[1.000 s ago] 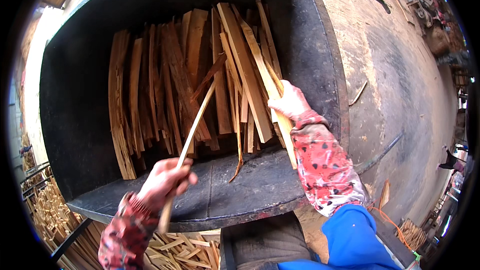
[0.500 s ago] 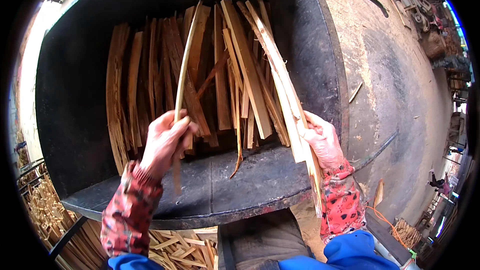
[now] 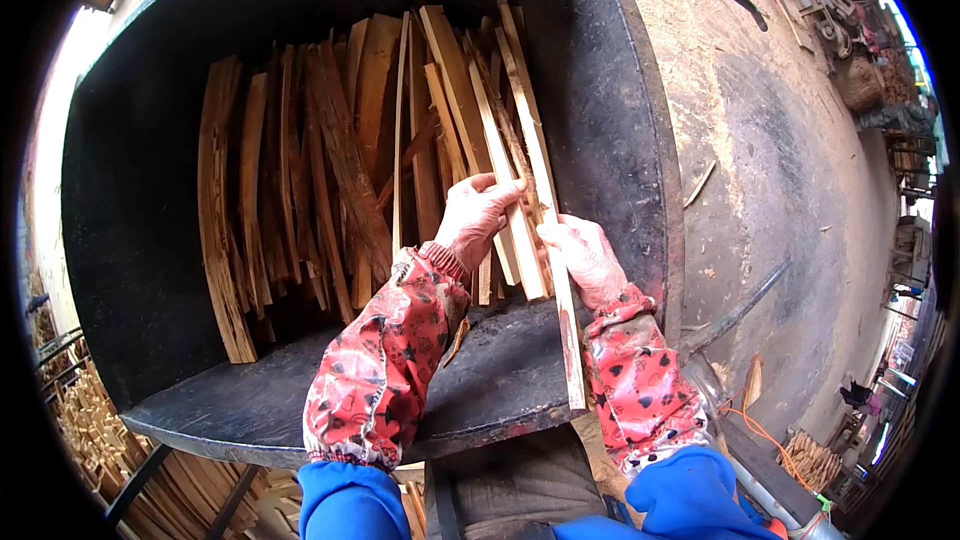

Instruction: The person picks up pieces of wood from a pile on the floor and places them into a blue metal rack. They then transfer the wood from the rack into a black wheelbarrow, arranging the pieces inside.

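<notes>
A black metal bin (image 3: 640, 120) holds several rough wooden strips (image 3: 340, 150) lying side by side, running from its far wall toward its front edge. My left hand (image 3: 475, 218) is over the right part of the pile, its thumb and fingers closed on a pale wooden strip (image 3: 493, 145). Just right of it, my right hand (image 3: 588, 255) grips a long narrow wooden strip (image 3: 568, 335), whose near end reaches the bin's front lip. A darker, bark-edged strip (image 3: 536, 210) lies between the two hands. Both forearms wear red patterned sleeve covers.
The bin's curved front lip (image 3: 260, 435) runs between me and the pile. Stacks of cut wood (image 3: 100, 420) stand at the lower left. Concrete floor (image 3: 790, 190) stretches off to the right, with an orange cord (image 3: 775, 440) near the lower right.
My left hand has let go of a thin pale strip, now among the pile, and moved right to strips beside my right hand. My right hand has shifted slightly left and up.
</notes>
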A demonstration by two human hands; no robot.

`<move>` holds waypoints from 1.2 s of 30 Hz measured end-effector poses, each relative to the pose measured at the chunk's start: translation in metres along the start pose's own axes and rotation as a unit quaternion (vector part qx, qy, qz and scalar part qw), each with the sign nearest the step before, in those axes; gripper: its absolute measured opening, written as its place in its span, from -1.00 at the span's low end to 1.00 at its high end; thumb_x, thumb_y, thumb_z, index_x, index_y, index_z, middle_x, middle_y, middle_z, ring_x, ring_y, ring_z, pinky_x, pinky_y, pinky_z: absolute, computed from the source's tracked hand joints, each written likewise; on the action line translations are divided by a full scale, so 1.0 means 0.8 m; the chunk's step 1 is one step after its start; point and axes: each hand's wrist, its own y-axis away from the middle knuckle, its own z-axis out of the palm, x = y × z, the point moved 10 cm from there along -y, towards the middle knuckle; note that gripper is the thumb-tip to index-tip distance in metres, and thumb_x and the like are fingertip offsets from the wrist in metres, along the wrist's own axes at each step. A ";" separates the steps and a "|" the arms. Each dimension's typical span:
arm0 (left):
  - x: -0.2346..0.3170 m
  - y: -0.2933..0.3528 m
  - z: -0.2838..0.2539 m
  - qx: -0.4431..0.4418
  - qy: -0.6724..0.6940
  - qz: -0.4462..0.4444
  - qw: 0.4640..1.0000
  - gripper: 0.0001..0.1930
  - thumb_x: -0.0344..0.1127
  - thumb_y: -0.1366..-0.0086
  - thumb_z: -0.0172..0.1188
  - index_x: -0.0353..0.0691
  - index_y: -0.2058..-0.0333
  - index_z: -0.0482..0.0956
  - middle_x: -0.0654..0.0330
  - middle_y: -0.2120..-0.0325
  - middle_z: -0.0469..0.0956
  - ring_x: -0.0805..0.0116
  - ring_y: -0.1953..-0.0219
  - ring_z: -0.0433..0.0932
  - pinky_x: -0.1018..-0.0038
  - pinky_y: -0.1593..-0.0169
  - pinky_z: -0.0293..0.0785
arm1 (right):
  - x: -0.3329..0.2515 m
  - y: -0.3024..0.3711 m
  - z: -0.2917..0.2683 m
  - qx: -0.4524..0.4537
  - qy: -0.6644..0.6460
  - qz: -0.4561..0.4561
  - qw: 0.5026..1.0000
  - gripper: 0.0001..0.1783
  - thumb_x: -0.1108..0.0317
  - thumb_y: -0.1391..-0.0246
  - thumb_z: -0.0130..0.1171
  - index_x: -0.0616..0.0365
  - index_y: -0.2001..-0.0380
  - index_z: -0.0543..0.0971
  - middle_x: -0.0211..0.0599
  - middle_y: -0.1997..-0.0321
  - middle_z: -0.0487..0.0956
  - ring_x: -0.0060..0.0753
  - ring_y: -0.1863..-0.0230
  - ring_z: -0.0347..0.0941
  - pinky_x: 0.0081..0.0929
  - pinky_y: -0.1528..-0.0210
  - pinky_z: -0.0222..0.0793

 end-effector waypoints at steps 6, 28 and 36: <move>0.025 0.019 -0.045 0.048 -0.026 0.068 0.996 -0.56 -0.51 -0.09 0.24 -0.48 0.02 0.42 0.10 0.26 0.58 0.39 0.23 0.58 0.47 0.15 0.55 | 0.003 0.011 0.008 -0.006 -0.008 0.024 1.000 -0.83 0.29 -0.12 0.13 0.18 0.35 0.47 -0.47 0.50 0.45 -0.65 0.53 0.38 -0.70 0.53 0.30; -0.004 0.073 -0.104 0.139 -0.124 0.073 0.980 -0.69 -0.36 -0.28 0.01 -0.45 0.07 0.40 0.12 0.53 0.59 0.47 0.65 0.50 0.52 0.57 0.43 | -0.005 -0.016 0.048 0.039 0.071 -0.046 0.996 -0.73 0.38 -0.14 0.05 0.34 0.15 0.45 -0.39 0.52 0.45 -0.55 0.59 0.43 -0.58 0.54 0.47; 0.043 0.088 -0.087 0.188 -0.203 0.233 0.932 -0.79 -0.33 -0.27 0.00 -0.36 0.21 0.42 0.07 0.58 0.54 0.27 0.52 0.57 0.32 0.41 0.50 | -0.035 0.009 0.069 0.060 0.080 -0.103 0.990 -0.71 0.39 -0.13 0.14 0.23 0.09 0.48 -0.54 0.55 0.40 -0.72 0.61 0.31 -0.72 0.59 0.27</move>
